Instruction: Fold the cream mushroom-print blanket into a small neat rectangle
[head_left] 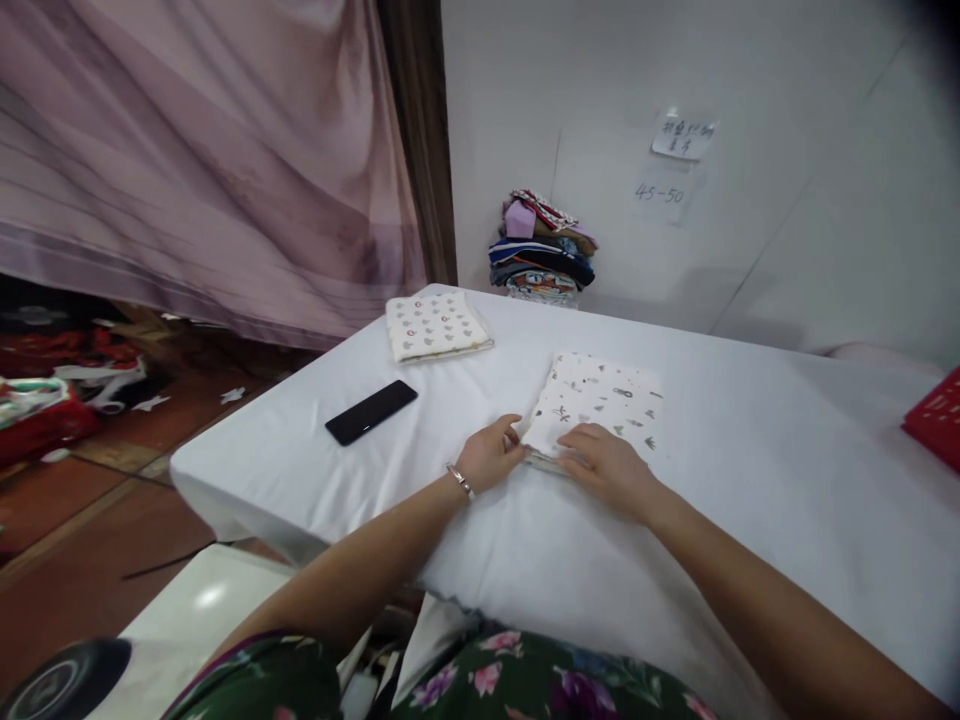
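Note:
A folded white cloth with small grey-green prints (600,398) lies flat on the white-covered table, in front of me. My left hand (491,453), with a silver bracelet at the wrist, pinches the cloth's near left corner between thumb and fingers. Over the cloth's near edge rests my right hand (609,468), its fingers curled round that edge and its fingertips pointing left. The layers of the fold show between the two hands. Further back on the left lies a second folded white cloth with grey and red prints (437,325), touched by neither hand.
A black phone (371,412) lies left of my hands on the table (757,430). Behind the table's far edge rises a stack of folded clothes (541,245) against the wall. A red object (937,420) is at the far right, and a pink curtain hangs at the left.

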